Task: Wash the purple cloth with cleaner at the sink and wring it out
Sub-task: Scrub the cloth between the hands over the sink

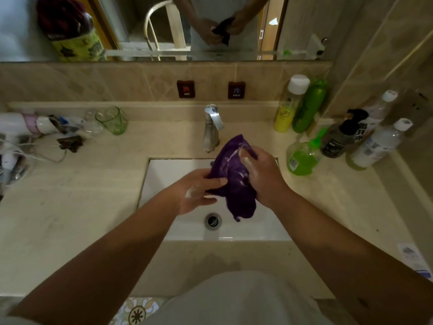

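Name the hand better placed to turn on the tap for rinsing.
Left, probably. The left hand only lightly holds the purple cloth; the right hand grips the bunched cloth, and the faucet stands closer to the left hand.

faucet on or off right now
Off, as far as it shows: no stream falls from the faucet into the sink beside the cloth.

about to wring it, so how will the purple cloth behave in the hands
Probably floppy: the purple cloth droops in folds below both hands over the sink. Likely slippery, since white suds streak it and the left hand. Probably wet and heavy for its size.
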